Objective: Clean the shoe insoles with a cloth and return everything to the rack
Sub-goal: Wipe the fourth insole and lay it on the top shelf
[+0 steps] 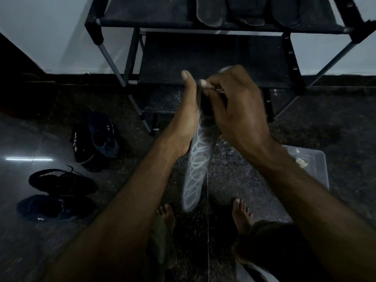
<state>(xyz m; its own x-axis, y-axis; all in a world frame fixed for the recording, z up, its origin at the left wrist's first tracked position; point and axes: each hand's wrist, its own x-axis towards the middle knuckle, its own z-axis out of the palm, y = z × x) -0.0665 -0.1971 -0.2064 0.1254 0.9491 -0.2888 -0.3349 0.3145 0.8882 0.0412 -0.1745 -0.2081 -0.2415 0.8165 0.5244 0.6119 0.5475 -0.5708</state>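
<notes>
Head view: the person is standing barefoot on a dark speckled floor (234,180), facing a black rack (213,55), and is holding an insole (196,165) out in front of the body. The insole is hanging almost upright, its pale underside with a looping white pattern facing the camera and its lower end pointing down between the two bare feet. The left hand (186,119) is gripping the insole along its left edge, thumb stretched up along the upper part. The right hand (236,102) is curling over the insole's top end, fingers bunched around a small pale bit of what may be the cloth (203,83); the dim light is making it hard to tell for certain.

On the rack's top shelf several dark insoles (246,11) are lying side by side towards the right. The shelf (213,55) below is showing only dusty black fabric.

On the floor to the left, three dark shoes are lying well apart from the hands: one (97,137) nearest the rack and tipped on its side, one (61,180) below it, and one (53,207) nearest the camera. To the right, a clear plastic box (313,169) is sitting on the floor just behind the right forearm, with a small pale lump inside it.
</notes>
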